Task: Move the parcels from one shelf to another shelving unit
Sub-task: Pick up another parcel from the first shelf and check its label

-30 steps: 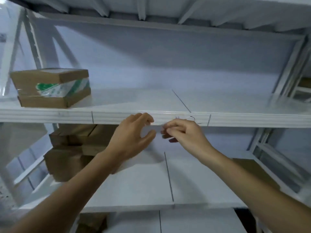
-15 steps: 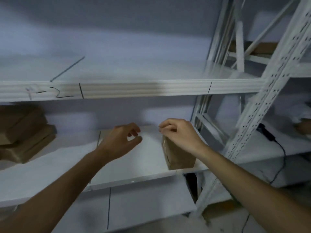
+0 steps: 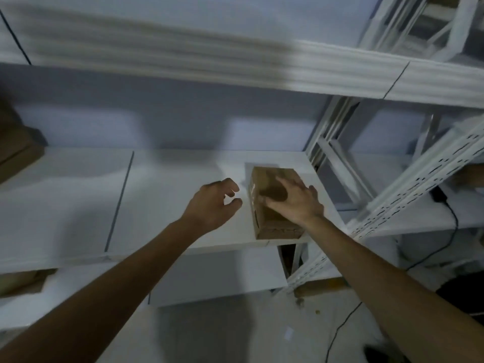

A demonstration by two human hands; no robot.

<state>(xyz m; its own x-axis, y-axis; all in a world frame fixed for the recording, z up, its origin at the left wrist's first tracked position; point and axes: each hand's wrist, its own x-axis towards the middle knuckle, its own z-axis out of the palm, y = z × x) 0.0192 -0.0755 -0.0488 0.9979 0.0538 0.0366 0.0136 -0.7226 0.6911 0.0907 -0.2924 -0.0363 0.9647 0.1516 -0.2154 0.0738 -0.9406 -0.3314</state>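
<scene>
A small brown cardboard parcel (image 3: 269,179) lies on the right end of the white middle shelf (image 3: 170,205), near its front edge. My right hand (image 3: 296,203) rests flat on top of the parcel, fingers spread over it and thumb at its left side. My left hand (image 3: 213,205) hovers just left of the parcel, fingers curled and apart, holding nothing and not touching the box.
More brown parcels (image 3: 15,148) sit at the far left of the same shelf, and one (image 3: 23,281) on the shelf below. A perforated white upright (image 3: 408,189) and the neighbouring shelving unit stand right. A black cable (image 3: 450,231) hangs there. The upper shelf edge (image 3: 340,74) is overhead.
The view has swung right and down from the upper shelf to the middle shelf. My right hand went from closed above the parcel to flat on its top; my left hand came closer.
</scene>
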